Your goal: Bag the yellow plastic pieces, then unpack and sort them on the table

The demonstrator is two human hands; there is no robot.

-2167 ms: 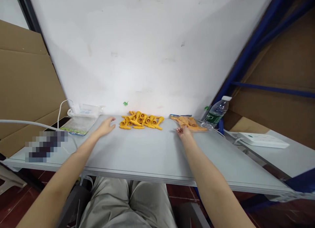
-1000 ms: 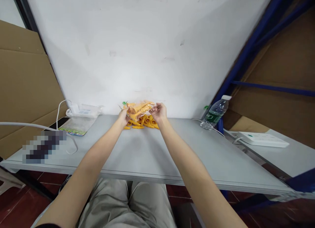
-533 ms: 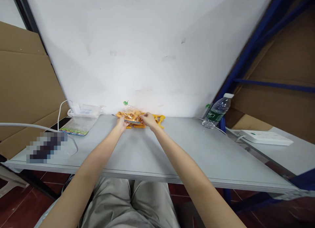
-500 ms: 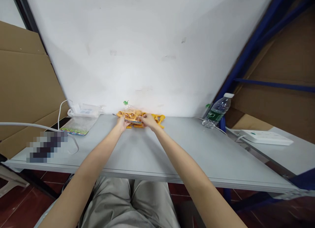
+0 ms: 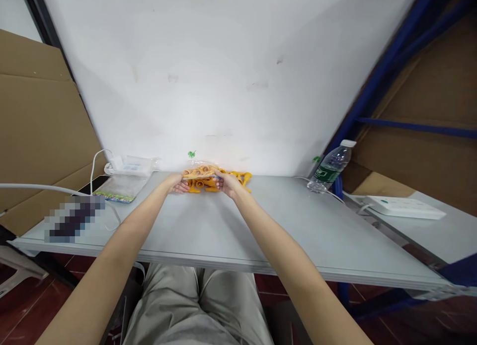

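Observation:
A clear plastic bag [image 5: 201,172] with several orange-yellow pieces inside is stretched between my two hands, near the wall at the back of the table. My left hand [image 5: 176,182] is closed on the bag's left end. At the right end, my right hand [image 5: 227,183] pinches it. Loose orange-yellow plastic pieces [image 5: 244,178] lie in a pile below and to the right of the bag; they have round cup-like ends, and their exact kind I cannot make out. Part of the pile is hidden behind the bag and my right hand.
On the left of the grey table [image 5: 208,231] lie a flat clear bag with a colourful edge [image 5: 121,188], a white cable [image 5: 91,173] and a pixelated dark object [image 5: 74,221]. A water bottle [image 5: 330,169] leans at the right, near a white power strip [image 5: 408,207].
My left hand has shifted left to the bag's left end. The bag has risen slightly and turned, and more of the loose pieces show beneath it.

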